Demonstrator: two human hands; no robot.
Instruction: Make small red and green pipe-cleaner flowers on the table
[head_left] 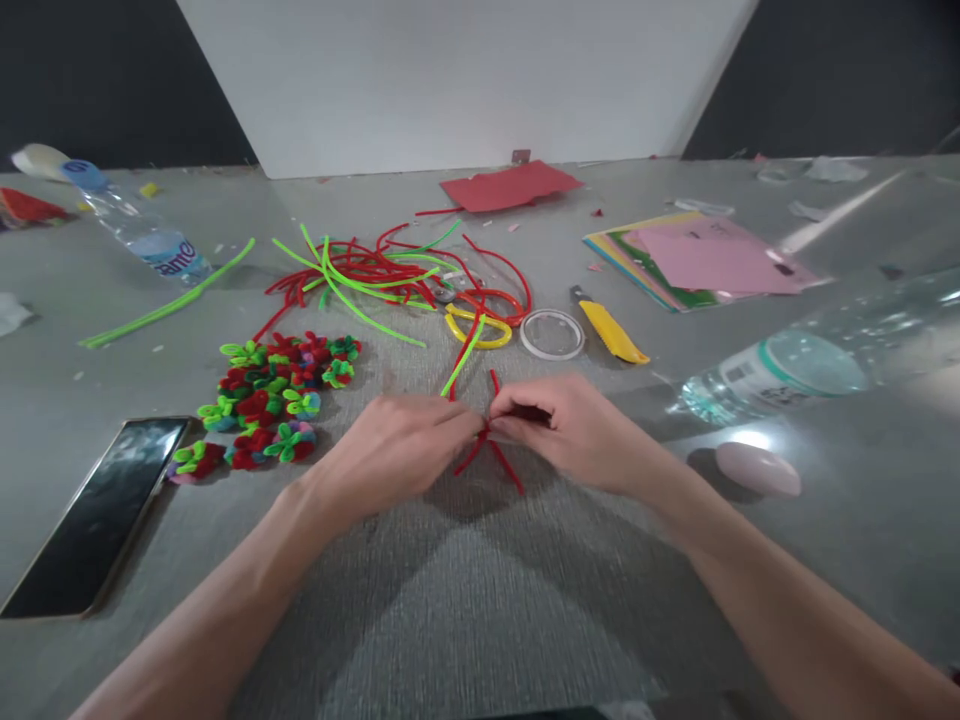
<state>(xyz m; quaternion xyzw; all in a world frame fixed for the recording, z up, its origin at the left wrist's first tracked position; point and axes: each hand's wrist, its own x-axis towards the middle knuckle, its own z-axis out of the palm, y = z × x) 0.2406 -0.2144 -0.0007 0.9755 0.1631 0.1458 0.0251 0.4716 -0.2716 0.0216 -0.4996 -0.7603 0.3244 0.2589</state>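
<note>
Between my two hands are red pipe cleaners (507, 468) crossed at a middle point, their ends sticking out toward me and away. My left hand (409, 440) pinches them from the left, and my right hand (566, 425) pinches the same crossing from the right. The fingertips nearly meet, so the crossing itself is partly hidden. Just beyond my left fingers lies a bright green pipe cleaner (463, 357). To the left sits a cluster of small red and green fuzzy pipe-cleaner pieces (259, 405).
Behind lie a pile of red and green pipe cleaners (360, 268), yellow-and-red-handled scissors (480, 335), a clear round lid (553, 334) and a yellow utility knife (613, 332). A phone (101, 520) and a bottle (146, 235) are left; paper sheets (712, 262), a large bottle (795, 365) and a pale oval object (757, 469) right.
</note>
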